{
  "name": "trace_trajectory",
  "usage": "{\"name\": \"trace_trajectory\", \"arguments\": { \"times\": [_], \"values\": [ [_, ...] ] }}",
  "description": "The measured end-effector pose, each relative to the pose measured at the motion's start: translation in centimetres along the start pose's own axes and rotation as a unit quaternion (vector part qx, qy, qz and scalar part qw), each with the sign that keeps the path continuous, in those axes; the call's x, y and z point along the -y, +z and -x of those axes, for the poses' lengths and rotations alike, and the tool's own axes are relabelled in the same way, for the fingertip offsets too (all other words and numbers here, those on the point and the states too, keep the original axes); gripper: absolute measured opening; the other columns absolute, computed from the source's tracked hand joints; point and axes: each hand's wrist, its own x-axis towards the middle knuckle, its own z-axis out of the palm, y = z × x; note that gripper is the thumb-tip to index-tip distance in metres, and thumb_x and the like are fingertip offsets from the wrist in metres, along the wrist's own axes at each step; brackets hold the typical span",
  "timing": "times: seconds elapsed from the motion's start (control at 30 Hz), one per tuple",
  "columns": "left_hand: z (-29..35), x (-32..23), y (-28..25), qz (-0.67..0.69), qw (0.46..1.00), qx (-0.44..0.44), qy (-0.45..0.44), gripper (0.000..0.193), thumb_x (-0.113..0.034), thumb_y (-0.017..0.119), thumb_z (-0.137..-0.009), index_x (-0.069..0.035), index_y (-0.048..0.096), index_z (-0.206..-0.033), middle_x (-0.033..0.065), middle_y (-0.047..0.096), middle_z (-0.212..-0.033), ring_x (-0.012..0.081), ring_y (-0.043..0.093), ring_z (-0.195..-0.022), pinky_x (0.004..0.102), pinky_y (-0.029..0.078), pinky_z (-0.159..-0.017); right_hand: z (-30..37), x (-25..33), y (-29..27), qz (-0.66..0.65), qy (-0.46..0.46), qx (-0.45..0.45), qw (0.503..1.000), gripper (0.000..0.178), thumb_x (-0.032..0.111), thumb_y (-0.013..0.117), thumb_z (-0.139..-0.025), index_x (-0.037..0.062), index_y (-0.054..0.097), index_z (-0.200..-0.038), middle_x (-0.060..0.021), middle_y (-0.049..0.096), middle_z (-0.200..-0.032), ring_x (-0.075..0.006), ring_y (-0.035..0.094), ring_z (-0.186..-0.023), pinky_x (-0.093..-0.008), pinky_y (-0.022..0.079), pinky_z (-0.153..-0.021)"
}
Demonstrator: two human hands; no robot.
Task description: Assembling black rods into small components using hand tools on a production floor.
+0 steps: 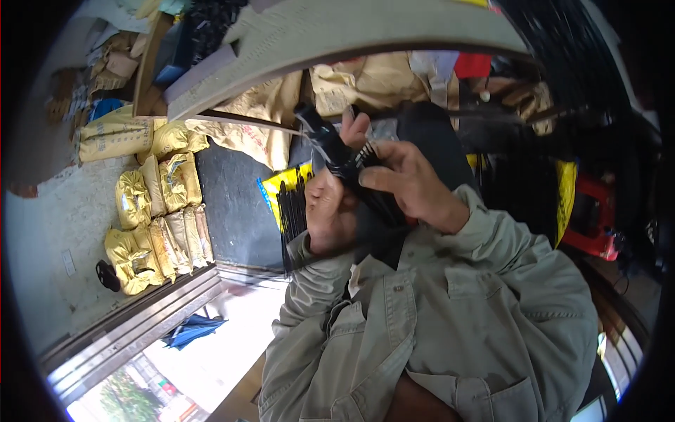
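Note:
Both hands meet in front of my chest on a black, elongated object (pixel 327 141) with a thick, knob-like end pointing up and left. Its exact kind cannot be made out. My left hand (pixel 329 211) is closed around the object's lower part. On its right side, my right hand (pixel 415 179) pinches it, thumb and fingers close to a ribbed, light-and-dark striped section (pixel 362 156). Fingertips also show behind the object, near its upper part. Just left of my left hand lie several thin black rods (pixel 290 207) over a yellow bag (pixel 304 172).
A pale workbench (pixel 380 32) curves across the far side, with tan sacks (pixel 369 81) beneath it. Yellow packages (pixel 133 197) are stacked along the left wall. To the right are a red plastic object (pixel 590 214) and another yellow bag (pixel 566 193). A blue umbrella (pixel 193 330) lies near the doorway.

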Motion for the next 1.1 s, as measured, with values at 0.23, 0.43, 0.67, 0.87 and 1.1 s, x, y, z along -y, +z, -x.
{"name": "trace_trajectory", "arguments": {
  "times": [0.23,0.43,0.67,0.87,1.1],
  "values": [
    [0.3,-1.4,3.0,0.074,0.98,-0.111,0.149,0.061,-0.032,0.057,-0.083,0.004,0.034,-0.128,0.0147,0.049,-0.117,0.0186,0.049,-0.104,0.0322,0.035,-0.093,-2.0,0.9,2.7,0.092,-0.281,-0.06,0.953,0.015,0.004,0.063,-0.078,-0.0018,0.055,-0.089,-0.0033,0.057,-0.087,-0.0058,0.05,-0.075,-0.0204,0.042,-0.067],
    [-0.3,-1.5,1.3,-0.022,0.953,-0.235,0.191,0.04,0.001,0.063,-0.076,0.004,0.049,-0.113,0.0085,0.059,-0.098,0.012,0.056,-0.082,0.0236,0.044,-0.076,-2.8,-0.2,4.2,0.115,-0.314,-0.097,0.937,0.017,0.005,0.064,-0.078,-0.0021,0.056,-0.09,-0.004,0.057,-0.088,-0.0061,0.051,-0.076,-0.0195,0.042,-0.066],
    [1.0,-1.0,-2.7,-0.011,0.955,-0.23,0.188,0.025,0.001,0.061,-0.078,0.005,0.056,-0.103,0.0085,0.061,-0.094,0.0131,0.057,-0.081,0.0248,0.045,-0.077,-3.3,-2.9,2.9,0.095,-0.152,0.001,0.984,0.016,0.001,0.065,-0.075,-0.0034,0.058,-0.089,-0.0054,0.057,-0.086,-0.0083,0.052,-0.076,-0.0213,0.043,-0.067],
    [1.8,-0.1,-3.7,-0.014,0.936,-0.277,0.215,0.026,-0.001,0.062,-0.078,0.005,0.056,-0.103,0.0089,0.061,-0.093,0.0132,0.057,-0.081,0.0247,0.045,-0.077,-3.9,-3.0,3.3,0.361,-0.337,-0.062,0.868,0.01,0.003,0.065,-0.075,-0.0024,0.06,-0.082,-0.0036,0.059,-0.08,-0.0064,0.051,-0.071,-0.0214,0.041,-0.061],
    [1.9,0.5,-3.0,-0.07,0.921,-0.3,0.237,0.024,-0.009,0.058,-0.083,0.005,0.056,-0.103,0.0081,0.06,-0.091,0.0106,0.055,-0.079,0.0229,0.043,-0.074,-4.4,-2.9,2.9,0.227,-0.136,0.029,0.964,0.018,0.011,0.067,-0.073,-0.0031,0.061,-0.083,-0.0068,0.062,-0.069,-0.0078,0.054,-0.064,-0.0233,0.042,-0.055]
  ]
}}
